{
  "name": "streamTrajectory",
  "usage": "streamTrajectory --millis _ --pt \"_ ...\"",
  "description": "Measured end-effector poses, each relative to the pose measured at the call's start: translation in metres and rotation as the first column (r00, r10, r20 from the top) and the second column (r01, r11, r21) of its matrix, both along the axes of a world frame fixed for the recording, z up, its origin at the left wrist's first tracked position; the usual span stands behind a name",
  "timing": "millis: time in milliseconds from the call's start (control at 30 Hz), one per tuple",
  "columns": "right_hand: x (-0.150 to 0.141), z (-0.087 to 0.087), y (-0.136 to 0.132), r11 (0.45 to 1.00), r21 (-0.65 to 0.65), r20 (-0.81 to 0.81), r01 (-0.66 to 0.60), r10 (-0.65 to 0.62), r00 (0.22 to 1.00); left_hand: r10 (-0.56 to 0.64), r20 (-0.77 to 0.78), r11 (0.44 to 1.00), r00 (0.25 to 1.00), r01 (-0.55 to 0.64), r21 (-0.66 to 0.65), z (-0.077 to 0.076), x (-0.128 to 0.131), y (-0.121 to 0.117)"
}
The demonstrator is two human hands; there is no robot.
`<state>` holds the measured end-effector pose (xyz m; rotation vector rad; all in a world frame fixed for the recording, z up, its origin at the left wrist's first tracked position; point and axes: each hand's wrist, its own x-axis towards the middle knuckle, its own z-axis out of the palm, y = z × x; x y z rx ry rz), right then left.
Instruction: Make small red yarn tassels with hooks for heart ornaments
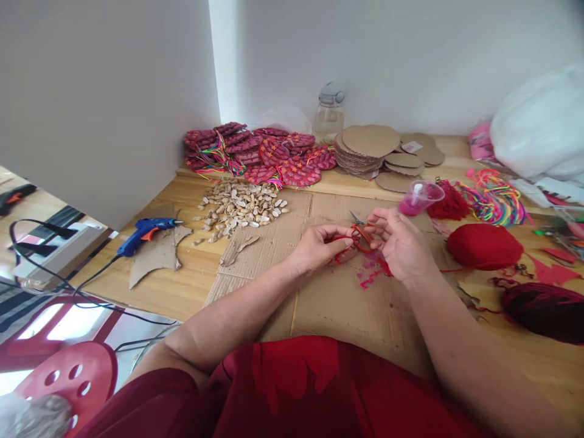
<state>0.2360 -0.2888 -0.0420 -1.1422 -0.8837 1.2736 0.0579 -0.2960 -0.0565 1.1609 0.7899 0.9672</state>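
Note:
Over the middle of a flat cardboard sheet (pixel 333 307), my two hands are close together. My right hand (pixel 404 246) has its fingers at a small pair of scissors (pixel 362 233) with orange-red handles, blades pointing up and to the left. Thumb and forefinger of my left hand (pixel 317 246) are pinched on a bit of dark red yarn (pixel 354 240) beside the scissors; its full shape is hidden by the fingers. Pink and red yarn scraps (pixel 368 281) lie below on the cardboard. A red yarn ball (pixel 484 246) sits to the right of my right hand.
Peanut shells (pixel 246 207) are heaped at the left, near a blue glue gun (pixel 148 234). Behind them lie decorated red pieces (pixel 292 167), a bottle (pixel 329 112) and stacked cardboard shapes (pixel 367 146). Rightward are a plastic cup (pixel 422 198), colourful cords (pixel 495 198) and dark yarn (pixel 545 310).

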Motion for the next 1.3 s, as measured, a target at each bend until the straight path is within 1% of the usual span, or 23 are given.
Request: streamTrajectory --millis 67,167,233,300,367,533,633,733,833,933,1033,1167,1233,1300 --pt "-0.001 0.000 -0.002 0.995 0.005 0.048 -0.104 0.104 0.993 0.030 -0.013 0.997 0.999 -0.029 0.078 0.003 -0.002 0.001" --pt "-0.004 -0.001 -0.006 0.951 0.000 0.093 -0.308 0.307 0.947 0.048 -0.026 0.986 0.999 -0.043 0.163 0.007 -0.004 0.002" --pt "-0.007 -0.002 -0.009 0.928 -0.020 0.126 -0.373 0.372 0.920 0.053 -0.058 0.978 0.997 -0.040 0.207 0.009 -0.005 0.002" --pt "-0.010 -0.003 -0.012 0.936 -0.040 0.169 -0.349 0.351 0.921 0.081 -0.116 0.966 0.990 -0.049 0.254 0.010 -0.005 0.000" --pt "-0.014 -0.003 -0.014 0.956 -0.033 0.179 -0.292 0.293 0.939 0.102 -0.171 0.956 0.980 -0.049 0.289 0.011 -0.005 -0.001" --pt "-0.016 0.002 -0.012 0.988 0.023 0.019 -0.155 0.154 0.988 0.107 -0.184 0.953 0.977 -0.047 0.301 0.009 -0.005 -0.001" --pt "-0.014 0.006 -0.011 0.993 0.059 -0.017 -0.100 0.101 0.995 0.124 -0.192 0.947 0.974 -0.059 0.315 0.010 -0.005 -0.001" --pt "-0.014 0.008 -0.011 0.986 0.139 0.038 -0.096 0.092 0.995 0.150 -0.231 0.931 0.961 -0.059 0.359 0.012 -0.004 -0.001" --pt "-0.013 0.007 -0.012 0.979 0.170 0.100 -0.115 0.099 0.990 0.168 -0.297 0.920 0.940 -0.041 0.390 0.012 -0.005 -0.001" --pt "-0.013 0.004 -0.011 0.983 0.166 0.140 -0.082 0.059 0.988 0.119 -0.322 0.937 0.939 0.001 0.349 0.012 -0.006 -0.001" --pt "-0.012 0.004 -0.011 0.985 0.165 0.166 -0.050 0.023 0.986 0.092 -0.276 0.945 0.957 0.003 0.326 0.013 -0.007 0.000" --pt "-0.012 0.008 -0.013 0.992 0.108 0.116 -0.067 0.054 0.992 0.084 -0.119 0.950 0.989 -0.044 0.308 0.012 -0.007 0.002" --pt "-0.013 0.010 -0.014 0.989 0.064 0.075 -0.134 0.129 0.989 0.070 -0.055 0.954 0.996 -0.051 0.296 0.011 -0.006 0.002" --pt "-0.015 0.010 -0.016 0.969 0.029 0.070 -0.246 0.244 0.967 0.073 -0.036 0.951 0.997 -0.059 0.304 0.010 -0.005 0.002"
